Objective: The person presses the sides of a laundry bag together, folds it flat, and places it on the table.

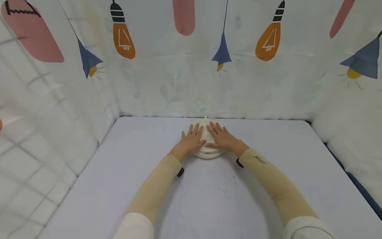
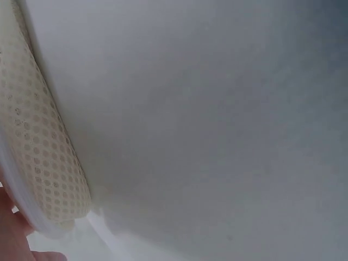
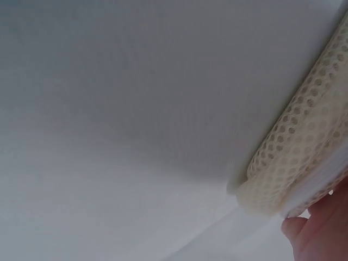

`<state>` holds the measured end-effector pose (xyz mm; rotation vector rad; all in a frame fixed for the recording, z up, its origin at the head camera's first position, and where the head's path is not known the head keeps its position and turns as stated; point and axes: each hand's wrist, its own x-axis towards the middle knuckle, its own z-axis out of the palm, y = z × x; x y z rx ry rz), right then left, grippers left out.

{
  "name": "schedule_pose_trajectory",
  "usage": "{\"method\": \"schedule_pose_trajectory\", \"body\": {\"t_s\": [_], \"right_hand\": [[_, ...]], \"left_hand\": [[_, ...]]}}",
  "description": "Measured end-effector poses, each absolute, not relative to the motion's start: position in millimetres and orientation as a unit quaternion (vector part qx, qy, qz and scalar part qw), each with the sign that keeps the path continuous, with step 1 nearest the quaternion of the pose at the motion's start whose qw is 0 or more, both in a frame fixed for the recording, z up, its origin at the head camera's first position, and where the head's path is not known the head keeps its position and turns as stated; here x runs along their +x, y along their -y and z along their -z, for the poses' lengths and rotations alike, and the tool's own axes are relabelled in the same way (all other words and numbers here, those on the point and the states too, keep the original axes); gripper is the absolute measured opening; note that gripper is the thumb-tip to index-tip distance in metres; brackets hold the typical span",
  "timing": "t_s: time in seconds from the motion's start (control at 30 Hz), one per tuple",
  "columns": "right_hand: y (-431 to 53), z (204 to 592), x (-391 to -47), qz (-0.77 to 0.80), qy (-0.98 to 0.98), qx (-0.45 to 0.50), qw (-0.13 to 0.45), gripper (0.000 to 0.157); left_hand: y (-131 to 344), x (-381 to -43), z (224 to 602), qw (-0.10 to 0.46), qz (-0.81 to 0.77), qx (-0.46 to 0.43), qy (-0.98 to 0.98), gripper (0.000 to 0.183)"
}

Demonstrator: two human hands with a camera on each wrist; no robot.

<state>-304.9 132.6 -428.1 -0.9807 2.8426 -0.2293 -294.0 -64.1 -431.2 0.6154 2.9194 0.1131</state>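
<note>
A round cream mesh item with a pale rim (image 1: pixel 208 154) lies near the far edge of the table. My left hand (image 1: pixel 191 141) rests on its left side, fingers straight and spread. On its right side lies my right hand (image 1: pixel 224 138), fingers likewise extended, thumbs pointing toward each other. In the left wrist view the perforated mesh side (image 2: pixel 46 147) and a smooth white band show, with fingertips (image 2: pixel 13 236) at the corner. The right wrist view shows the mesh (image 3: pixel 296 141) from the other side, with part of the hand against it. What kind of item it is, I cannot tell.
A pale table (image 1: pixel 143 142) spreads around the item. Behind it hangs a white curtain (image 1: pixel 185 83) printed with lamps and bulbs, which continues along the left and right sides. Dark bands (image 1: pixel 180 172) show at both wrists.
</note>
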Motion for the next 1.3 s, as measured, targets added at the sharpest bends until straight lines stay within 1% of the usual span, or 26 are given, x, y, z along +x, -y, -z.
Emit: {"method": "schedule_pose_trajectory", "body": {"t_s": [0.13, 0.33, 0.47, 0.7, 0.83, 1.17, 1.3], "right_hand": [[-132, 428, -307, 0.064, -0.940, -0.330, 0.063, 0.091], [-132, 426, -308, 0.049, -0.940, -0.327, 0.082, 0.091], [-130, 426, -309, 0.041, -0.942, -0.323, 0.085, 0.092], [-126, 431, -307, 0.031, -0.943, -0.313, 0.105, 0.093], [-124, 433, -307, 0.028, -0.944, -0.311, 0.106, 0.093], [-122, 432, -306, 0.017, -0.947, -0.298, 0.123, 0.092], [-120, 433, -307, 0.008, -0.946, -0.302, 0.116, 0.092]], "left_hand": [[68, -294, 431, 0.076, -0.025, 0.212, -0.974, 0.070], [69, -289, 426, 0.089, -0.013, 0.215, -0.972, 0.071], [68, -289, 427, 0.089, 0.008, 0.213, -0.973, 0.070], [66, -287, 427, 0.115, 0.020, 0.211, -0.970, 0.070], [67, -287, 429, 0.119, 0.026, 0.205, -0.971, 0.071], [68, -290, 429, 0.139, 0.007, 0.199, -0.970, 0.071], [69, -289, 426, 0.143, 0.003, 0.197, -0.970, 0.071]]}}
